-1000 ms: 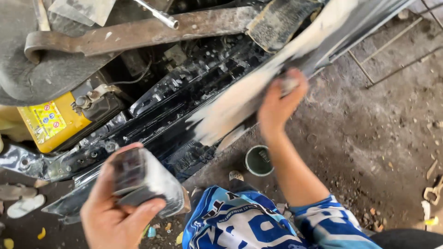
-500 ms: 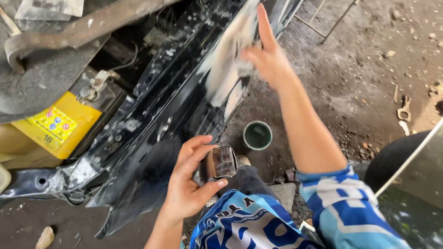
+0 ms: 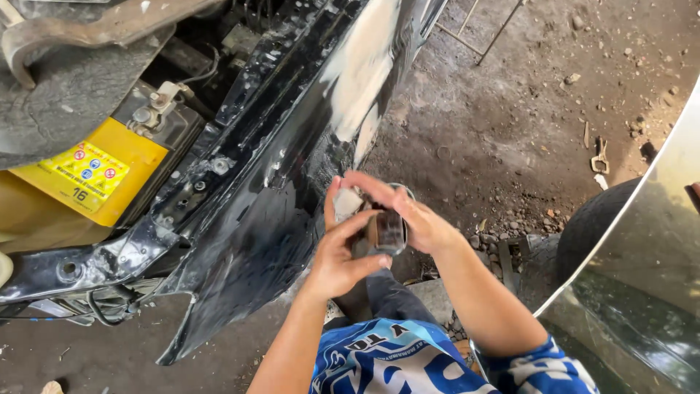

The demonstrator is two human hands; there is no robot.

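Small dark rectangular sanding block [image 3: 385, 232] with a pale worn pad, held between both hands just in front of the glossy black car body panel [image 3: 262, 204], low beside its lower edge and above the dirt floor [image 3: 525, 95]. Left hand [image 3: 343, 252] cupped under and around the block's near side, fingers [image 3: 357, 222] curled closed against it, thumb pointing up beside the pale corner. Right hand [image 3: 415, 219] wrapped over the top and far side, fingers closed on the same block. Streak of whitish filler [image 3: 361, 69] on the panel, well above the hands. Yellow car battery [image 3: 87, 175] with grey terminals in the open bay to the left, apart from the hands. Curved shiny metal sheet [image 3: 642, 277] at right, near the right forearm. Blue and white patterned sleeve [image 3: 408, 365] at the bottom edge.
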